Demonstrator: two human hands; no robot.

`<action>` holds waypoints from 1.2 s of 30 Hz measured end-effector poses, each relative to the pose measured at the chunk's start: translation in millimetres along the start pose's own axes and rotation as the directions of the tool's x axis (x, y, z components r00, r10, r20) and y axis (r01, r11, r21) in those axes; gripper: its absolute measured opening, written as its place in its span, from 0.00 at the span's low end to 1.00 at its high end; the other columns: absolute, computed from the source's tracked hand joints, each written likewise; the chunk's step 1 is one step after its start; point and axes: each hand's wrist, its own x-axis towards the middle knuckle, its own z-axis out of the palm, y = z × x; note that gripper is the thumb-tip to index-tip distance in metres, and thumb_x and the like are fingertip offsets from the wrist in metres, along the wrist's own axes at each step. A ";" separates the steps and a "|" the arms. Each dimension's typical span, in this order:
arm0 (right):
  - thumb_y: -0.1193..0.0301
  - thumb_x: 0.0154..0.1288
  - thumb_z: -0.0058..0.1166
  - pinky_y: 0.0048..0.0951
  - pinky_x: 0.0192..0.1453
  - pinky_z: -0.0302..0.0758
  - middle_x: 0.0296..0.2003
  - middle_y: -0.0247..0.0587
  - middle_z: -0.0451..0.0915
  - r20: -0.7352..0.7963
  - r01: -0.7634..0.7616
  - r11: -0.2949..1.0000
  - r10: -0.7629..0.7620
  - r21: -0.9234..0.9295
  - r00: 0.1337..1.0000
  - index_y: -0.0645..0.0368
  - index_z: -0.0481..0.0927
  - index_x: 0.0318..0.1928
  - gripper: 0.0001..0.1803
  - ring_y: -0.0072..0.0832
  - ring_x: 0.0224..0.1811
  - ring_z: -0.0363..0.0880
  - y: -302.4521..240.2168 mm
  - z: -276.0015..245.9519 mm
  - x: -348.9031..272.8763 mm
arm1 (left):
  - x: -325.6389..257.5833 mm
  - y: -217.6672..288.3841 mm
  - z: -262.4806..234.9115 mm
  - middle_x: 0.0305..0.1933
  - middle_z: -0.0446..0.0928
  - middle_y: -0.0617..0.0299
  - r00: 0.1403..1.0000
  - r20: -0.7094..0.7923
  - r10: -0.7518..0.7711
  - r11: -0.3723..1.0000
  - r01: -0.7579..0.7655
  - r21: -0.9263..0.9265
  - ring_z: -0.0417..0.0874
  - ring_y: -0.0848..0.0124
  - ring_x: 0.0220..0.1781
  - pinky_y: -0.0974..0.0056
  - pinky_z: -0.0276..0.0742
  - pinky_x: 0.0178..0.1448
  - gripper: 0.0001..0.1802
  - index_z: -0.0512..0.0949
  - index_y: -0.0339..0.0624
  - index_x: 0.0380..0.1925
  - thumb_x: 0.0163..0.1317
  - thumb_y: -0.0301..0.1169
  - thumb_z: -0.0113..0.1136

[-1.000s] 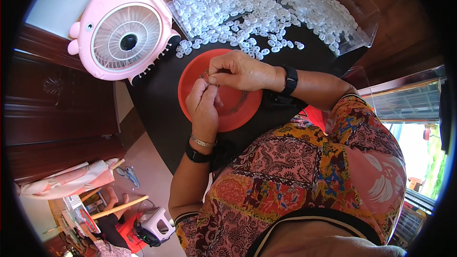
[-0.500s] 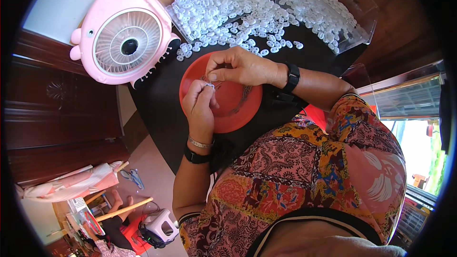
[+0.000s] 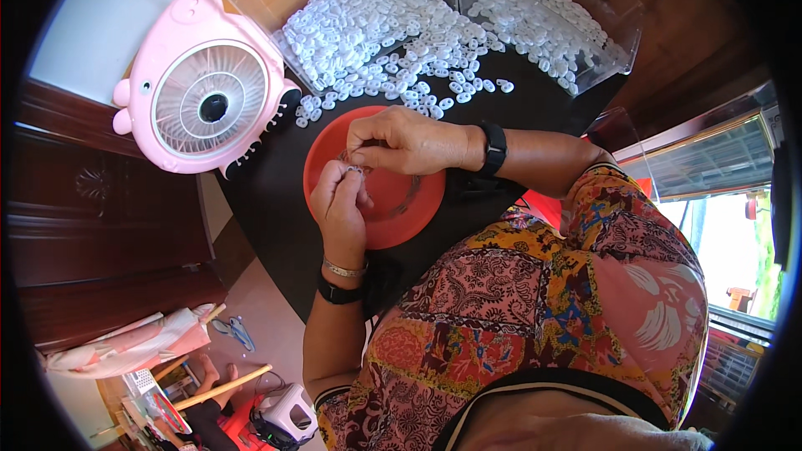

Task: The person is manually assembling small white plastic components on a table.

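Both hands, left hand (image 3: 338,205) & right hand (image 3: 409,142), pinch small piece (image 3: 355,169) over red dish (image 3: 401,209).

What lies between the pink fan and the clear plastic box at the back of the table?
In the head view, a loose heap of small white plastic pieces fills the stretch between the pink fan and the clear box, spilling onto the black tabletop.

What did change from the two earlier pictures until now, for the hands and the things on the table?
Very little. Both hands stay together over the red dish; the left hand and right hand keep pinching a tiny part between their fingertips, which only shift slightly. The pink fan, the loose white pieces and the clear box did not move; the view only drifted.
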 end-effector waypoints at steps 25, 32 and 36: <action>0.64 0.59 0.56 0.38 0.35 0.75 0.28 0.41 0.80 -0.344 -0.198 0.666 -0.094 -0.720 0.934 0.56 0.79 0.33 0.09 0.40 0.32 0.80 25.7 -81.6 5.7 | -2.2 7.7 1.6 0.20 0.67 0.66 1.000 -0.015 -0.011 1.000 0.010 -0.020 0.66 0.78 0.21 0.72 0.65 0.27 0.09 0.68 0.39 0.23 0.63 0.25 0.48; 0.67 0.59 0.55 0.38 0.40 0.76 0.32 0.41 0.80 -0.282 -0.132 0.639 -0.139 -0.758 0.949 0.56 0.79 0.34 0.07 0.41 0.37 0.80 38.7 -80.8 4.1 | 0.3 1.5 2.5 0.19 0.66 0.66 1.000 -0.004 0.004 1.000 -0.004 -0.017 0.66 0.79 0.20 0.72 0.65 0.27 0.09 0.68 0.39 0.22 0.63 0.24 0.48; 0.68 0.58 0.53 0.41 0.43 0.77 0.33 0.41 0.79 -0.189 -0.124 0.635 -0.035 -0.762 0.981 0.52 0.81 0.36 0.07 0.42 0.39 0.80 50.5 -71.7 10.8 | -0.7 5.1 4.1 0.18 0.66 0.66 1.000 -0.015 0.005 0.999 -0.006 -0.037 0.66 0.79 0.20 0.72 0.65 0.27 0.10 0.68 0.38 0.22 0.63 0.24 0.48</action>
